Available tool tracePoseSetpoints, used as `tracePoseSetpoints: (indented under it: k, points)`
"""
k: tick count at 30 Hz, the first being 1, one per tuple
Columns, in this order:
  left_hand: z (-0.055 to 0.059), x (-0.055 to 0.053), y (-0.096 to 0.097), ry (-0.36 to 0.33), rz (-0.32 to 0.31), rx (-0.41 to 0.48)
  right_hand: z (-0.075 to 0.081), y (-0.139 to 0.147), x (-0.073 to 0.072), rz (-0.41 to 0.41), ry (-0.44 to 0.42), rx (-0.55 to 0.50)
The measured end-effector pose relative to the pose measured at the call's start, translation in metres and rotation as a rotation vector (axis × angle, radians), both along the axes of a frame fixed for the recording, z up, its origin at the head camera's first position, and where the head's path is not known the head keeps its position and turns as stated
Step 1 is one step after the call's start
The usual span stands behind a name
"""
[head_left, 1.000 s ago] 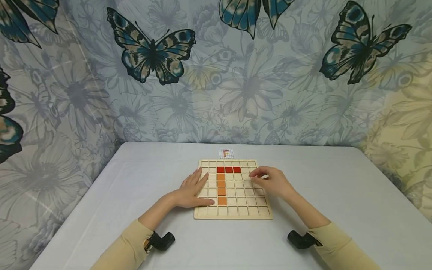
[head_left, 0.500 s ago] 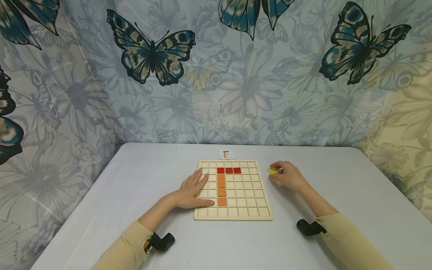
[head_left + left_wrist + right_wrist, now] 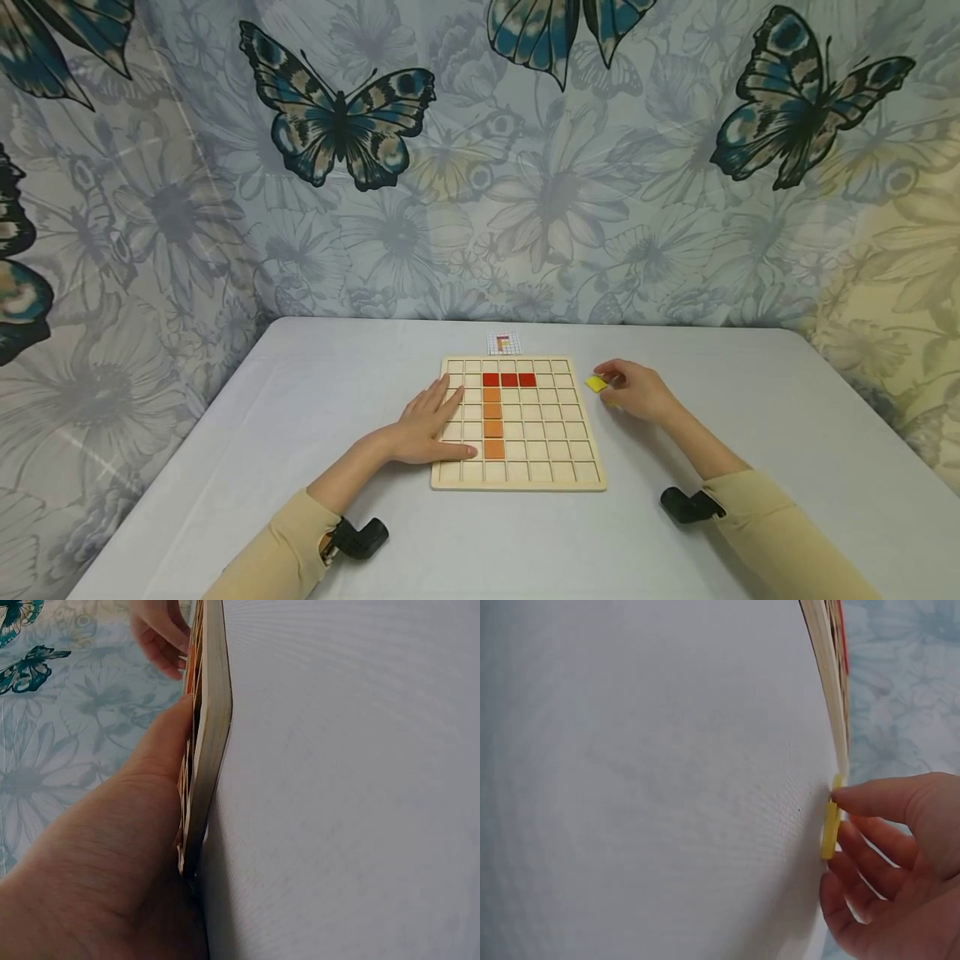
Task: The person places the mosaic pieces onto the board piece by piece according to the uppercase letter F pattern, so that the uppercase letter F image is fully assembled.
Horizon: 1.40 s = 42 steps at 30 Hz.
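Note:
A wooden grid board (image 3: 547,475) lies on the table, with red tiles (image 3: 509,380) in a short row and orange tiles (image 3: 492,411) in a column below the row's left end. Across its left side rests my left hand (image 3: 427,427), fingers spread and thumb extended onto the grid. Just right of the board, my right hand (image 3: 637,392) has thumb and fingers curled at a small yellow tile (image 3: 596,383). In the right wrist view, the thumb presses the yellow tile (image 3: 829,831), with fingers behind it; a second yellow edge shows beyond.
A small card (image 3: 503,343) with a coloured grid pattern lies behind the board. White cloth (image 3: 315,367) covers the table, and a butterfly-print curtain (image 3: 450,242) hangs behind it. Black wrist devices (image 3: 362,537) stick out from both sleeves.
My right hand has moved right, off the board's edge, to the yellow tiles on the table. Since half a second ago, one yellow tile shows farther left of the fingertips. The left hand stays put.

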<state>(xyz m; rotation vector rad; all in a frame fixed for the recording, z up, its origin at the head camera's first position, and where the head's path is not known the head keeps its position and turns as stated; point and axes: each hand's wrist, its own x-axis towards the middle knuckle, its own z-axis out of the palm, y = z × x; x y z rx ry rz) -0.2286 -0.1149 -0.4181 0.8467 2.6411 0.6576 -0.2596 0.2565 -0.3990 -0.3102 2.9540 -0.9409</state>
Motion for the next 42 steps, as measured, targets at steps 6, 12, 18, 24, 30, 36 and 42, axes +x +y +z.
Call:
tracePoseSetpoints:
  k: [6, 12, 18, 24, 30, 36, 42]
  points:
    - [0.001, 0.001, 0.0, 0.001, 0.002, 0.002, 0.0, -0.001, 0.0, 0.001, 0.038, 0.014]
    - [0.0, 0.0, 0.0, 0.001, 0.007, -0.003, 0.0, -0.002, -0.002, 0.005, 0.067, 0.026]
    - [0.0, 0.0, 0.0, 0.003, 0.01, 0.001, -0.001, -0.002, -0.002, -0.026, 0.073, 0.015]
    - [0.001, 0.001, 0.0, -0.004, 0.011, -0.004, 0.0, -0.003, 0.0, -0.061, 0.037, -0.024]
    - [0.0, 0.001, 0.0, -0.005, 0.011, -0.009, 0.001, -0.009, 0.001, -0.052, 0.036, -0.051]
    - [0.0, 0.0, 0.001, -0.001, 0.009, -0.005, 0.002, -0.018, 0.005, -0.034, 0.048, -0.079]
    - [0.0, 0.001, 0.001, -0.003, 0.013, -0.007, 0.003, -0.031, 0.007, -0.007, 0.043, -0.096]
